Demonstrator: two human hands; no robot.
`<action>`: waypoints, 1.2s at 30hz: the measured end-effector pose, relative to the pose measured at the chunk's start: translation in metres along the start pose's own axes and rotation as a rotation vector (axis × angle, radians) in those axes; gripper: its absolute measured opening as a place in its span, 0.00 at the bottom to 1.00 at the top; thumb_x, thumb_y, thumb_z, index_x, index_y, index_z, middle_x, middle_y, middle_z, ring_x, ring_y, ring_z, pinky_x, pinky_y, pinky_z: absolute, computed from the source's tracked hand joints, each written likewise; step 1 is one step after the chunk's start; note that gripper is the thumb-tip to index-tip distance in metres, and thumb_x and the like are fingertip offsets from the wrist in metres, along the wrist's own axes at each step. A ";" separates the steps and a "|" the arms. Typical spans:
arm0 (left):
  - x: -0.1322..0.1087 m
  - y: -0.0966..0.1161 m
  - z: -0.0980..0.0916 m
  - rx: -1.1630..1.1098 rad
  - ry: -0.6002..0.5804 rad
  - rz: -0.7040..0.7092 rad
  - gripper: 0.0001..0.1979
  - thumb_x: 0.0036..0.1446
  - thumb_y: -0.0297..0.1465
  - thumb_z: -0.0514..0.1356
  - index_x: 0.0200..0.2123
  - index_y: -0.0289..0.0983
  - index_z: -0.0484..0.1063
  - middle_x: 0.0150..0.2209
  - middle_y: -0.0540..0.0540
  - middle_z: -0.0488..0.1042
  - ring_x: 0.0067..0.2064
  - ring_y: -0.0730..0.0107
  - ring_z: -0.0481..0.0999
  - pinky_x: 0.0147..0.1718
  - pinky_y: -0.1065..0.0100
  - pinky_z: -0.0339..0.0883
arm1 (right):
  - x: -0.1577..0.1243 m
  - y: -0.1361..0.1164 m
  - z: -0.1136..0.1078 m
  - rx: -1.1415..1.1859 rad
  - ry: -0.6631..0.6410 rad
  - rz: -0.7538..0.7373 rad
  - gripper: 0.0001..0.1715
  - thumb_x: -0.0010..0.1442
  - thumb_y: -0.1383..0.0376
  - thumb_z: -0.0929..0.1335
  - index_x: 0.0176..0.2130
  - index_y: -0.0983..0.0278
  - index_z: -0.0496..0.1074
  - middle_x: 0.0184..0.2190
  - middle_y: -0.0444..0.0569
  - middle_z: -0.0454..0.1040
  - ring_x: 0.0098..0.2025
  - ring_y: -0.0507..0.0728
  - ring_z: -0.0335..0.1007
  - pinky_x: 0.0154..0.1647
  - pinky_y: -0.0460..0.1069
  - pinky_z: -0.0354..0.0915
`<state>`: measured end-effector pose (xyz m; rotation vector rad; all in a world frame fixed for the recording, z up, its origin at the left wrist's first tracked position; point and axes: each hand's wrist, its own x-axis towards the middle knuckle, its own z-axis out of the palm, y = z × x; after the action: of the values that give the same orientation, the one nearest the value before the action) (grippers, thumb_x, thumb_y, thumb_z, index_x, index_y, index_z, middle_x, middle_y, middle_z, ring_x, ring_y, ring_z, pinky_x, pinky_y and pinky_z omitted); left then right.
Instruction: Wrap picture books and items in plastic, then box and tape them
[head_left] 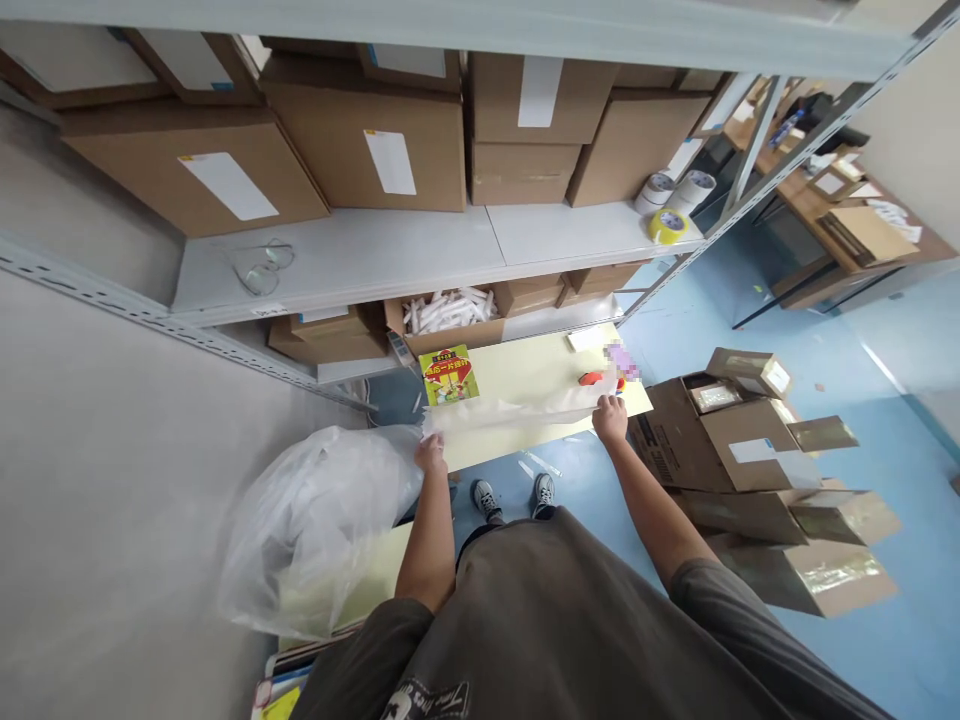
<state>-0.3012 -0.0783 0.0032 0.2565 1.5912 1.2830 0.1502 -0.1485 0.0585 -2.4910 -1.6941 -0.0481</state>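
Dark T-shirt fabric [555, 620] fills the near middle of the scene, and bare forearms reach from its sleeves toward a pale yellow worktop [525, 365]. Both hands are closed: the left hand [430, 453] grips the left end of a translucent white sheet [517, 413], and the right hand [610, 418] grips the right end, so that the crinkled strip stretches between them across the worktop's near part. Just beyond the left hand lies a green-and-red booklet [448, 375]; near the right hand sits a small red item [590, 378], with a purple patch [621, 358], too blurred to identify, farther right. A pair of shoes [486, 497] shows on the blue floor below the near edge. To the left bulges a large clear plastic bag [315, 520]. Beyond the worktop, an open carton [450, 335] holds a heap of white pieces on a low shelf; on the grey shelf [427, 240] above rest eyeglasses [266, 268] at the left, brown boxes [397, 150] along the back, and a yellow tape roll [667, 226] beside white rolls [655, 192] at the right. Cardboard boxes [750, 450] are piled on the floor at the right.
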 end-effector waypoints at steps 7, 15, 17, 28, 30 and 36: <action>-0.008 -0.033 0.016 -0.024 0.008 -0.160 0.11 0.51 0.25 0.68 0.32 0.39 0.67 0.31 0.50 0.75 0.41 0.69 0.83 0.51 0.63 0.77 | 0.031 0.031 -0.009 -0.028 -0.001 0.053 0.16 0.60 0.72 0.65 0.38 0.66 0.83 0.41 0.66 0.72 0.48 0.71 0.63 0.50 0.62 0.59; -0.017 -0.063 0.025 -0.068 0.132 -0.203 0.10 0.55 0.22 0.65 0.33 0.39 0.67 0.30 0.52 0.74 0.41 0.70 0.83 0.48 0.66 0.77 | 0.072 0.044 0.025 0.040 -0.258 0.042 0.16 0.60 0.71 0.67 0.43 0.67 0.83 0.53 0.72 0.74 0.57 0.75 0.64 0.54 0.64 0.61; -0.018 -0.068 0.025 -0.093 0.165 -0.194 0.10 0.54 0.22 0.65 0.34 0.39 0.67 0.31 0.52 0.75 0.40 0.72 0.83 0.48 0.68 0.77 | 0.081 0.042 0.035 0.020 -0.322 0.047 0.17 0.60 0.73 0.66 0.44 0.69 0.83 0.54 0.74 0.74 0.58 0.75 0.64 0.53 0.63 0.62; -0.014 -0.073 0.003 -0.339 0.068 -0.097 0.14 0.51 0.22 0.70 0.33 0.39 0.68 0.35 0.50 0.80 0.45 0.70 0.84 0.50 0.69 0.77 | 0.031 0.070 0.050 0.155 0.114 0.029 0.13 0.63 0.70 0.66 0.40 0.63 0.81 0.43 0.59 0.74 0.48 0.68 0.64 0.50 0.58 0.63; -0.014 -0.075 0.001 -0.320 0.065 -0.119 0.13 0.51 0.21 0.70 0.34 0.39 0.69 0.36 0.49 0.80 0.45 0.69 0.84 0.49 0.68 0.77 | 0.009 0.073 0.058 0.148 0.078 0.119 0.11 0.64 0.68 0.66 0.40 0.63 0.80 0.43 0.59 0.74 0.48 0.67 0.64 0.49 0.57 0.63; -0.014 -0.079 0.001 -0.025 0.222 -0.160 0.11 0.53 0.24 0.67 0.37 0.40 0.70 0.35 0.49 0.79 0.42 0.68 0.83 0.44 0.68 0.78 | -0.015 0.064 0.086 0.167 -0.161 0.295 0.13 0.67 0.66 0.64 0.44 0.62 0.78 0.48 0.59 0.74 0.52 0.66 0.64 0.49 0.54 0.62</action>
<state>-0.2618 -0.1193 -0.0535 -0.0304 1.7435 1.2383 0.2005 -0.1749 -0.0341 -2.6442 -1.2996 0.3171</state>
